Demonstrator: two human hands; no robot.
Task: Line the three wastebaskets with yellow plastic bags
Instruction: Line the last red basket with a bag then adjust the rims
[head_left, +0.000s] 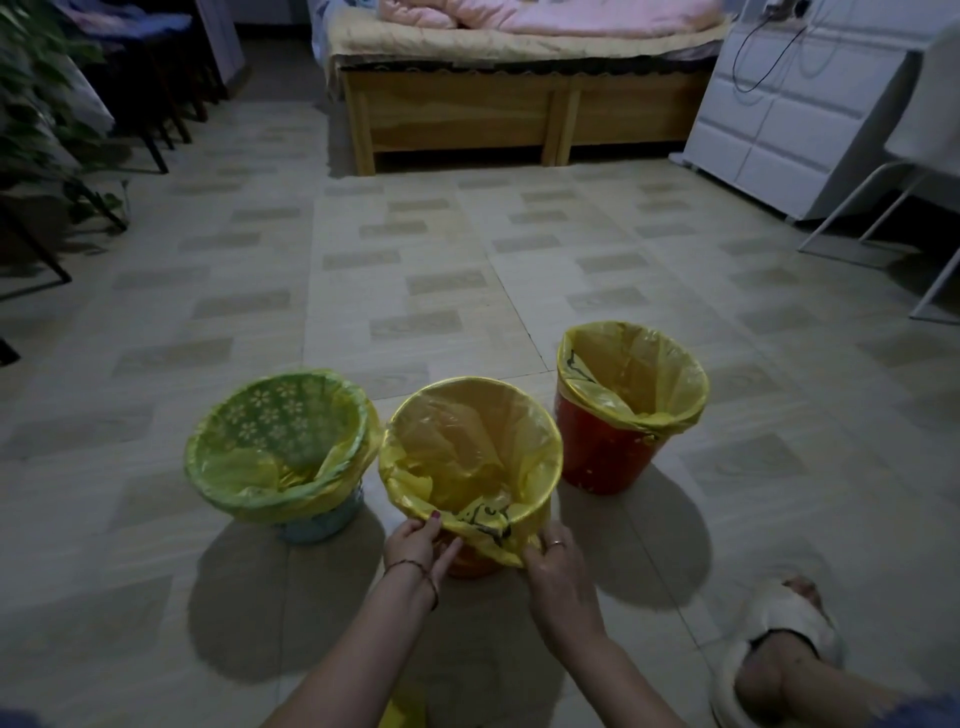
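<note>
Three wastebaskets stand in a row on the tiled floor, each with a yellow plastic bag folded over its rim. The left one is a pale blue flower-patterned basket. An orange basket sits in the middle, its yellow bag open wide. The red basket stands at the right. My left hand pinches the near edge of the middle bag. My right hand grips the same folded edge just to the right.
A wooden bed with pink bedding stands at the back. At the right are a white cabinet and white chair legs. A plant and dark furniture fill the left. My slippered foot rests at bottom right. A yellow scrap lies between my arms.
</note>
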